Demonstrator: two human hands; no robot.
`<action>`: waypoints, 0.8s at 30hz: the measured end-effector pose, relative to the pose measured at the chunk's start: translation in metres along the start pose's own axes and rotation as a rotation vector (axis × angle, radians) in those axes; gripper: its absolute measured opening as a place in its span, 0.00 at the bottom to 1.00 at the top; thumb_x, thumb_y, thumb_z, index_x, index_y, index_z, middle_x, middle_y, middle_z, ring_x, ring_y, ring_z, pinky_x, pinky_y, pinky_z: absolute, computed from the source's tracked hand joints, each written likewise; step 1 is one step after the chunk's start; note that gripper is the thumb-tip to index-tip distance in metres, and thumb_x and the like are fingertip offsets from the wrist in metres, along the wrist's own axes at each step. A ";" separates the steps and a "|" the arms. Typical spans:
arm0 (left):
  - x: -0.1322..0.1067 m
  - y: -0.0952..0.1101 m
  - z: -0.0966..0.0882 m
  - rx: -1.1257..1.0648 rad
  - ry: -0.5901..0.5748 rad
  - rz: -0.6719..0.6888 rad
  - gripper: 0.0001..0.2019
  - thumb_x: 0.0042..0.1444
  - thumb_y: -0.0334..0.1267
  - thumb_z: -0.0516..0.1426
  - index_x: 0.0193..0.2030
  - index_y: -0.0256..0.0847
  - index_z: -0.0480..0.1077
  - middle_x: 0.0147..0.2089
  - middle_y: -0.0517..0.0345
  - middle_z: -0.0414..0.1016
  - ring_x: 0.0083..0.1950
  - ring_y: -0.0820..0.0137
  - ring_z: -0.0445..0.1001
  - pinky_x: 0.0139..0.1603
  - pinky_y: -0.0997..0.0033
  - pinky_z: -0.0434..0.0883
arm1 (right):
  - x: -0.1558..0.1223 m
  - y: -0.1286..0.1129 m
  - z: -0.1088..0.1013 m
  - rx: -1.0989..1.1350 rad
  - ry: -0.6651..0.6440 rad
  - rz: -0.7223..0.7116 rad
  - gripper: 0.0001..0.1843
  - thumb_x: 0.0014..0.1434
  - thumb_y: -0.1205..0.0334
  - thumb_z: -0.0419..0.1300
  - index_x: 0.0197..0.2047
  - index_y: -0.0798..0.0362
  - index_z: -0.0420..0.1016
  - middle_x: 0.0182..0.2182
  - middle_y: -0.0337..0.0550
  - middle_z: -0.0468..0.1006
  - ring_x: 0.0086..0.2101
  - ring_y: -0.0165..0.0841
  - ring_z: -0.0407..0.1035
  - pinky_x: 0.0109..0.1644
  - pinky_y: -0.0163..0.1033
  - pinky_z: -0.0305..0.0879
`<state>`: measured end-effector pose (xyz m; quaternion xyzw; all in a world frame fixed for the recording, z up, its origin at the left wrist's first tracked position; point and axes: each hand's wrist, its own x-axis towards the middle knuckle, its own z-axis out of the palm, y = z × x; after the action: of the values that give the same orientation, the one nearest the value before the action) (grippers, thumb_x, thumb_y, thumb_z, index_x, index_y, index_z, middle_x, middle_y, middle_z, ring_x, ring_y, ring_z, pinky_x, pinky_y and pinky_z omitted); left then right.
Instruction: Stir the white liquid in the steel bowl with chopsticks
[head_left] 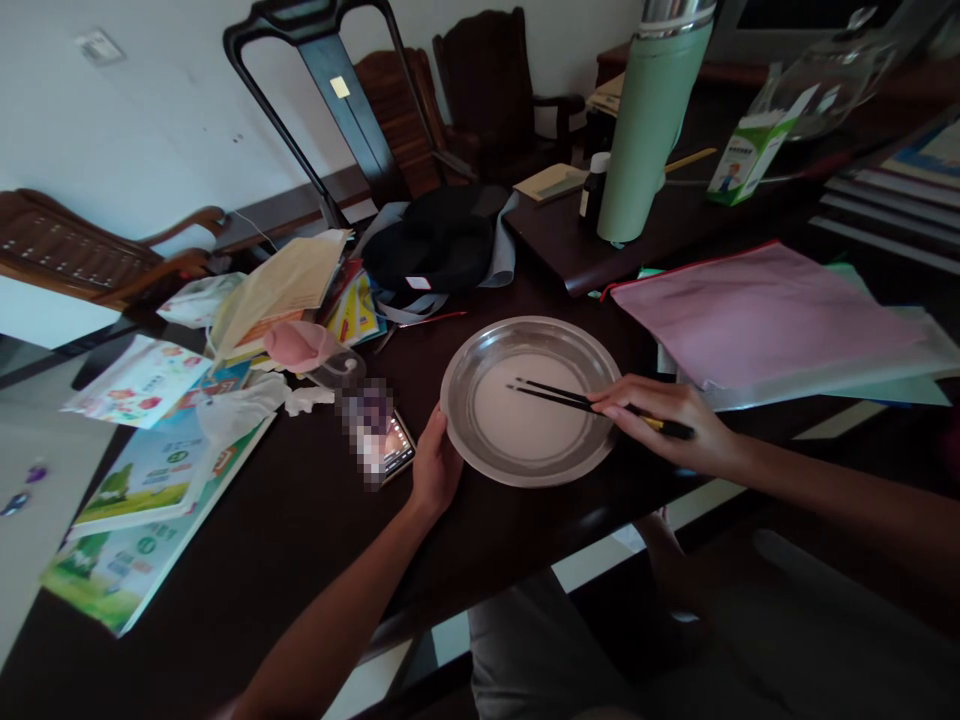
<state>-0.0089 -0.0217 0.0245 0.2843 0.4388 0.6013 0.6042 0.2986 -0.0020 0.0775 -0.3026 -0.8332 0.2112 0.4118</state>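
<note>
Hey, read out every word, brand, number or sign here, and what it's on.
Nothing is clearly legible.
Green-covered booklets: printed characters, too blurred.
Green-and-white box: print too small.
Flowered packet: print too small.
Phone: screen partly pixelated, unreadable.
Metal dish: no text visible.

A dark, glossy table (300,560) carries a metal bowl (525,337) near its front edge. From the bowl, a phone (400,450) lies at nine o'clock, books (105,590) farther off between eight and nine, a red pencil (439,319) at ten, stacked folders (757,320) between two and three.
</note>
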 end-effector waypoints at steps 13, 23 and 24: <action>0.000 0.000 0.001 -0.006 0.003 0.005 0.18 0.56 0.52 0.67 0.49 0.45 0.80 0.53 0.54 0.85 0.66 0.52 0.76 0.70 0.51 0.70 | -0.009 -0.019 -0.030 0.064 0.026 -0.034 0.15 0.74 0.66 0.53 0.38 0.50 0.80 0.31 0.42 0.84 0.32 0.31 0.81 0.33 0.34 0.76; 0.000 -0.001 -0.001 -0.004 0.007 -0.005 0.19 0.56 0.52 0.67 0.50 0.44 0.80 0.53 0.54 0.85 0.65 0.52 0.77 0.69 0.51 0.70 | -0.002 -0.003 -0.001 0.017 -0.026 -0.022 0.07 0.71 0.66 0.61 0.48 0.49 0.81 0.43 0.46 0.87 0.42 0.35 0.84 0.43 0.36 0.80; 0.000 -0.001 -0.001 -0.006 0.006 -0.005 0.19 0.56 0.52 0.67 0.49 0.44 0.80 0.53 0.54 0.85 0.65 0.52 0.77 0.69 0.51 0.70 | -0.001 -0.003 -0.004 -0.006 -0.009 -0.020 0.07 0.71 0.66 0.60 0.46 0.49 0.81 0.42 0.46 0.87 0.41 0.35 0.84 0.41 0.37 0.80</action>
<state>-0.0095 -0.0217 0.0235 0.2795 0.4394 0.6020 0.6053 0.3016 -0.0041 0.0809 -0.2946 -0.8386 0.2062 0.4092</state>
